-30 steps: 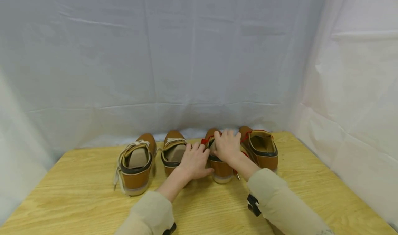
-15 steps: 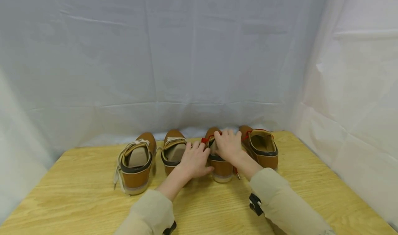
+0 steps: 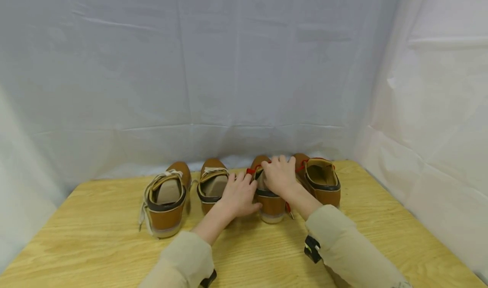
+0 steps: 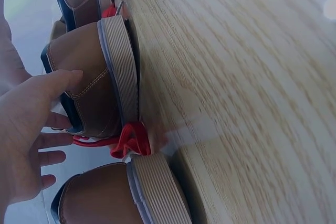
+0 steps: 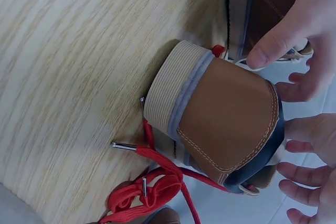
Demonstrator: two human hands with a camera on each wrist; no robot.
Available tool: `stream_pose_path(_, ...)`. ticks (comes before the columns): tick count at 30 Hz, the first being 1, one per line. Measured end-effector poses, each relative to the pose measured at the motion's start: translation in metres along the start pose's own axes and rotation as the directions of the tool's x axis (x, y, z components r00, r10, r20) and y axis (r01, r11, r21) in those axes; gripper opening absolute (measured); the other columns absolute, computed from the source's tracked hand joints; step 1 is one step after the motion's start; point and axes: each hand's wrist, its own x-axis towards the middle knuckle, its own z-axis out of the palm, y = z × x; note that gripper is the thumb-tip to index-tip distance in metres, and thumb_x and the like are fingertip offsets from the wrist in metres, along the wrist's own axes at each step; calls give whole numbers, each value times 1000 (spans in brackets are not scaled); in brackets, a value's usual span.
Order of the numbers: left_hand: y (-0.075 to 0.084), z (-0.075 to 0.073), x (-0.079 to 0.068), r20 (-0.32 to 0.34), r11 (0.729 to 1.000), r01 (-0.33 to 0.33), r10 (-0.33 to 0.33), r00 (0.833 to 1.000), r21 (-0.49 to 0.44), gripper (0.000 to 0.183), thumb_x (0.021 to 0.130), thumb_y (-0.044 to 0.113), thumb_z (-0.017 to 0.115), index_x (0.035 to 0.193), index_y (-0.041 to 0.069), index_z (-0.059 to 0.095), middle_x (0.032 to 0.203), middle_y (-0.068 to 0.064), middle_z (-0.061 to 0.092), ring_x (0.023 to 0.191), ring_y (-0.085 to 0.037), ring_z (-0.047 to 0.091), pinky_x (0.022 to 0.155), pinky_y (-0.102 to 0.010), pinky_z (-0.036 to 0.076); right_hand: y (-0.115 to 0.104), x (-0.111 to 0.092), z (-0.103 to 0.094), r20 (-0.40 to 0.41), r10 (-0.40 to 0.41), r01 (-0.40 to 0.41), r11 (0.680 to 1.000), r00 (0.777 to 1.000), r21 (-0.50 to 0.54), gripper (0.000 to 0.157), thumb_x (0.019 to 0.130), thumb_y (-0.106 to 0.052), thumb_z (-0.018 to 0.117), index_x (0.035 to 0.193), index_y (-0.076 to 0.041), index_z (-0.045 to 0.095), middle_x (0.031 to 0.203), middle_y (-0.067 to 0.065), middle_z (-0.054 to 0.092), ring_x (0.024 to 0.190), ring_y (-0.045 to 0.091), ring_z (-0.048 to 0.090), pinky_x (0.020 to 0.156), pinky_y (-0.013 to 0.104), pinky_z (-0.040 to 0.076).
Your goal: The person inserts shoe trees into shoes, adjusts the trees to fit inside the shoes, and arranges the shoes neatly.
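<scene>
Four-in-a-row is how the brown leather shoes stand, heels toward me; both hands are at the third from the left, a red-laced shoe. My left hand is at its left side, fingers loosely bent, thumb overlapping the heel in the left wrist view. The right hand lies over the shoe's opening, fingers pointing forward and slightly bent. In the right wrist view its fingertips are right at the dark collar. Red laces with metal tips trail on the wood beside the shoe.
Two shoes with pale laces, a left one and a nearer one, stand to the left. Another red-laced shoe is at the right. The wooden table meets a white cloth backdrop.
The hands and shoes keep nearly the same places; the right hand's fingers shift very slightly.
</scene>
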Motion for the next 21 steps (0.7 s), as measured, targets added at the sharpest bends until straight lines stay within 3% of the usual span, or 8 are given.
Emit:
stream_pose_path(8, 0, -1, 1, 2, 1000, -8, 8, 1000, 0, 57, 79, 58, 62, 114, 14, 60, 117, -8, 53, 107, -27, 44, 87, -44, 32, 1, -1, 3, 10, -37, 38, 996, 999, -86, 29, 87, -20, 63, 116, -20, 60, 99, 13, 60, 90, 30, 53, 80, 53, 39)
stream_pose_path(21, 2, -1, 1, 12, 1000, -5, 5, 1000, 8, 58, 79, 57, 62, 117, 14, 59, 117, -8, 53, 107, -27, 44, 88, -44, 33, 2, -4, 10, 0, -91, 90, 991, 996, -96, 27, 88, -21, 63, 114, -19, 59, 107, 12, 59, 94, 29, 52, 80, 50, 39)
